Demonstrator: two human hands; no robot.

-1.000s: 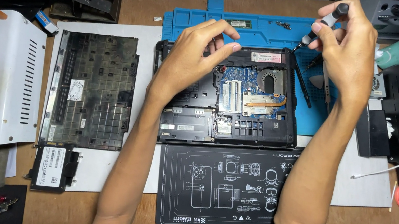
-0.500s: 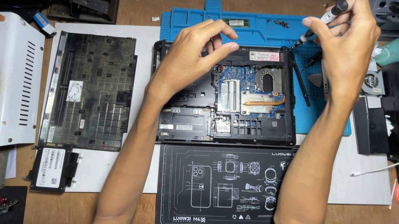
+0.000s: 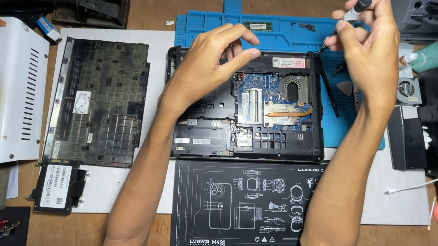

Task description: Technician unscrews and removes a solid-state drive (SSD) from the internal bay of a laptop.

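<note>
- Right hand (image 3: 373, 44) fingers grip a screwdriver (image 3: 350, 13), shaft slanting down-left, tip at the opened laptop (image 3: 246, 107)'s far right corner.
- Left hand (image 3: 210, 62) hovers over the laptop's far left, fingers loosely curled, empty.

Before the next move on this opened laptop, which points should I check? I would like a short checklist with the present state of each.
1. Right hand grips the screwdriver: ok.
2. Screwdriver tip sits at the top right corner of the opened laptop; whether it is seated in a screw: cannot tell.
3. Left hand steadies the laptop: cannot tell, its fingertips look pinched above it.
4. Removed bottom cover lies apart, to the left: ok.
5. Small drive is out of the hands' way: ok.
</note>
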